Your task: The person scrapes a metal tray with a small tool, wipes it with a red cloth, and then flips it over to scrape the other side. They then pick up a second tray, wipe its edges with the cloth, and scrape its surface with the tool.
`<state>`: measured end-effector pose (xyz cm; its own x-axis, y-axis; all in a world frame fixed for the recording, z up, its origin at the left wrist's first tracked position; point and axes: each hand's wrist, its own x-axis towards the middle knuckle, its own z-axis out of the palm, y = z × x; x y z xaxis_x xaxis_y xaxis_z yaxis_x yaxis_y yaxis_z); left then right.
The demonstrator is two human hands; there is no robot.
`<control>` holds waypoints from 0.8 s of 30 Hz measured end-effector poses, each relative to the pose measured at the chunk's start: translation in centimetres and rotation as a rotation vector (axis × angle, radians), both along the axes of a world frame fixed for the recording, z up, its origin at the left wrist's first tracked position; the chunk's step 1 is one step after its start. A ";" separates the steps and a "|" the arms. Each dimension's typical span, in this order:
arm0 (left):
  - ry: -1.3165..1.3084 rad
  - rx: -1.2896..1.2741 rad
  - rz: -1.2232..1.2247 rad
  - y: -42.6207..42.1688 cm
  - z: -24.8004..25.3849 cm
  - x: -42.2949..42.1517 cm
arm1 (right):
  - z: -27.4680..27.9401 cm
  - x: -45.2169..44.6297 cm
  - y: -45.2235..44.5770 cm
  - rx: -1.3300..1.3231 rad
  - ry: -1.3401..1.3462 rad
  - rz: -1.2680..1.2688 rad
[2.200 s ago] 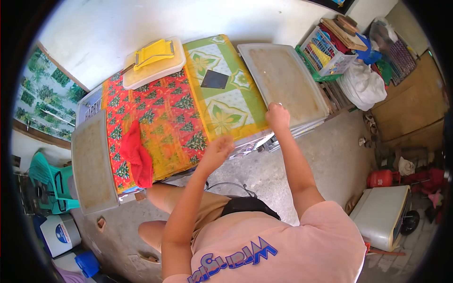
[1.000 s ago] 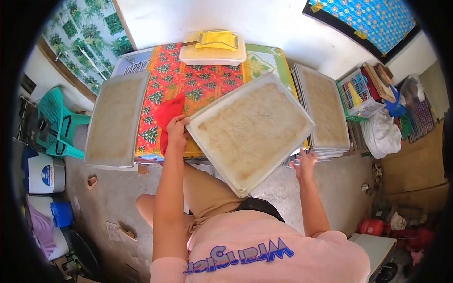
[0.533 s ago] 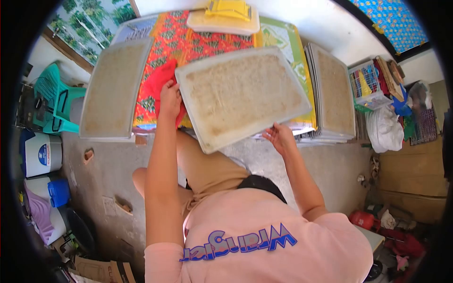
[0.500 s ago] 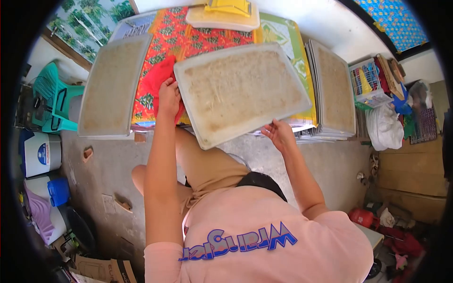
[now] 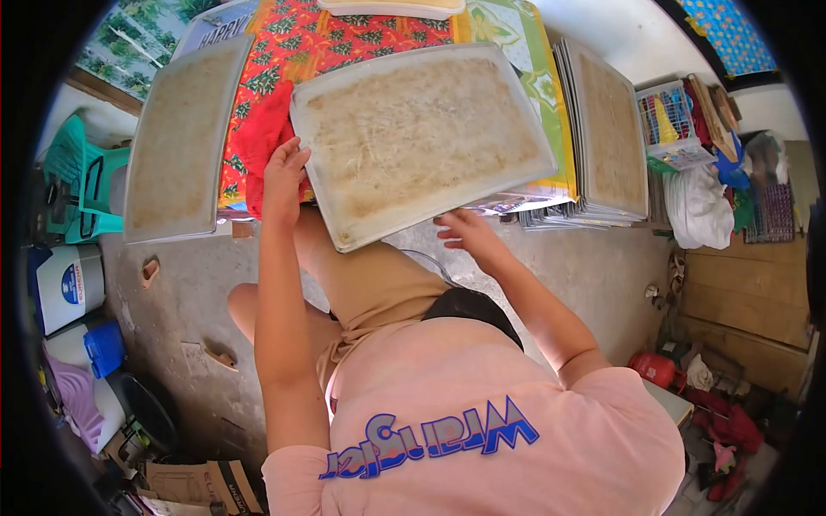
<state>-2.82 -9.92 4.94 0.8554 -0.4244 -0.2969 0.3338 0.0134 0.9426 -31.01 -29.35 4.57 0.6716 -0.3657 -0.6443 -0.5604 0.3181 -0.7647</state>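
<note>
A flat rectangular tray [image 5: 422, 138] with a pale rim and a brownish stained surface lies tilted above the table's front edge. My left hand [image 5: 284, 176] is closed at its left edge, with the thumb side against the rim. Behind that hand a bunched red cloth [image 5: 262, 138] hangs over the table edge; whether the fingers also touch it, I cannot tell. Just below the tray's lower edge is my right hand [image 5: 473, 239], its fingers apart and holding nothing.
Similar trays stand at both sides: one at the left [image 5: 185, 138] and a stack at the right [image 5: 607, 129]. A red patterned tablecloth [image 5: 344, 39] covers the table. At the back sits a white container [image 5: 396, 9]. A green chair [image 5: 95, 181] stands left.
My right hand has moved left along the tray's lower edge, its fingers now away from the rim. My left hand stays at the left edge. The view has shifted slightly.
</note>
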 end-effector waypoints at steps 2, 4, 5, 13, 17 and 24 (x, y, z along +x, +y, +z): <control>0.001 -0.036 -0.005 0.3 0.2 -0.4 | -0.5 -0.4 0.5 -0.079 -0.038 0.343; -0.045 -0.003 0.018 0.2 0.1 -0.7 | -1.7 -0.9 1.5 -0.146 -0.144 0.508; -0.067 0.014 0.026 0.0 0.2 -0.9 | -0.3 -0.5 2.2 -0.209 -0.149 0.547; -0.238 0.153 -0.106 1.7 -0.3 -3.5 | -0.8 -1.7 6.0 -0.763 -0.383 0.735; -0.276 0.202 -0.144 3.6 0.2 -4.9 | -1.2 -0.7 3.7 -1.295 -0.265 0.760; -0.126 0.146 0.038 6.2 -3.9 -9.7 | 2.2 -0.3 7.0 -0.891 -0.520 0.738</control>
<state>-12.47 -3.77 1.00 0.9042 -0.3515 -0.2425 0.2148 -0.1166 0.9697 -31.30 -22.36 6.74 0.9990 0.0324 0.0315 0.0451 -0.6773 -0.7343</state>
